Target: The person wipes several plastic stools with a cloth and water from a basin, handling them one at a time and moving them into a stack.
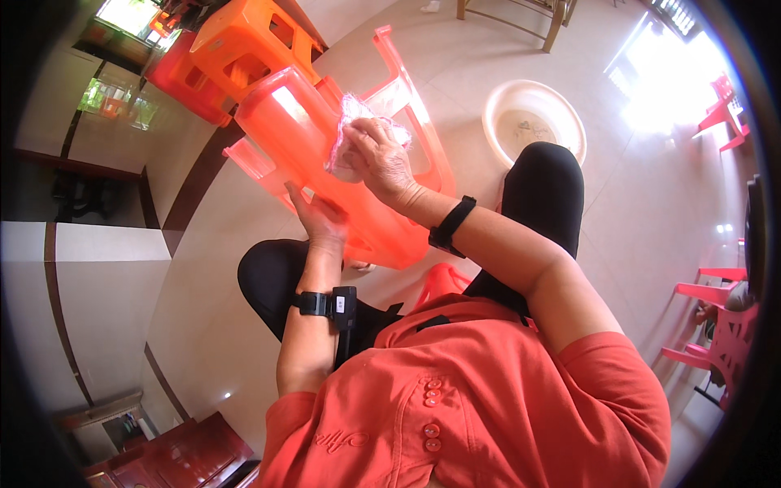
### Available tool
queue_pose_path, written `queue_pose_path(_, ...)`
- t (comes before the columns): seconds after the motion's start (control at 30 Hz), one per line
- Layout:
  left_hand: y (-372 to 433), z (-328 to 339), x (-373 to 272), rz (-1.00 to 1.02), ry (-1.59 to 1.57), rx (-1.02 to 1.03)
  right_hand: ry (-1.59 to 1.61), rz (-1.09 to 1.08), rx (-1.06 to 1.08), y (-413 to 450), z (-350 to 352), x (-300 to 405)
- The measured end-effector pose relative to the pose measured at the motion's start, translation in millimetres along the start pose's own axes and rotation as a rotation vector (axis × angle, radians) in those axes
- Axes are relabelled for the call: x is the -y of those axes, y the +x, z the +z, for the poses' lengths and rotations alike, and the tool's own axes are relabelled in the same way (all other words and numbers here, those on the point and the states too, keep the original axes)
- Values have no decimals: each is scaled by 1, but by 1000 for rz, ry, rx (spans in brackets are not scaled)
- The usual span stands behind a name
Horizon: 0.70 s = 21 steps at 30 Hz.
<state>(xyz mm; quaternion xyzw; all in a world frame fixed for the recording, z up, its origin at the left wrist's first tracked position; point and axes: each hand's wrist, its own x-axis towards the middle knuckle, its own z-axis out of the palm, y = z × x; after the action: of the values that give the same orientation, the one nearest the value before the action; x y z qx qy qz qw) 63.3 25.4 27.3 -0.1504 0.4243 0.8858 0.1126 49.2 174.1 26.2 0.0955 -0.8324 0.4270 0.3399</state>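
Note:
A translucent red plastic chair [378, 210] lies tipped over in front of me, between and beyond my knees. My left hand [320, 216] holds it at the near left edge, thumb stretched out and the other fingers partly hidden. In my right hand [381, 158] is a crumpled white and pink cloth [357, 113], pressed onto the chair's broad panel. The fingers bend over the cloth, and some fingertips are out of sight. Two curved arms or legs of the chair stick out on its far side and left side.
Orange [256, 46] and red [183, 79] plastic stools stand at the upper left. A round pale basin [576, 131] sits on the tiled floor beyond my right knee. Part of a wooden chair [552, 30] shows at the top. Pink plastic chairs [732, 341] line the right rim.

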Motion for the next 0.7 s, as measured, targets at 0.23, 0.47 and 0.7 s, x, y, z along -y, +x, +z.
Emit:
queue_pose_path(0.23,18,-3,7,3,-6,-57,-158,202,-93,11,16,-53)
queue_pose_path(0.47,20,6,21,-57,-19,-40,-58,931,-132,29,3,-167)
queue_pose_path(0.7,29,-3,24,-24,7,-83,-115,721,-236,15,23,-141)
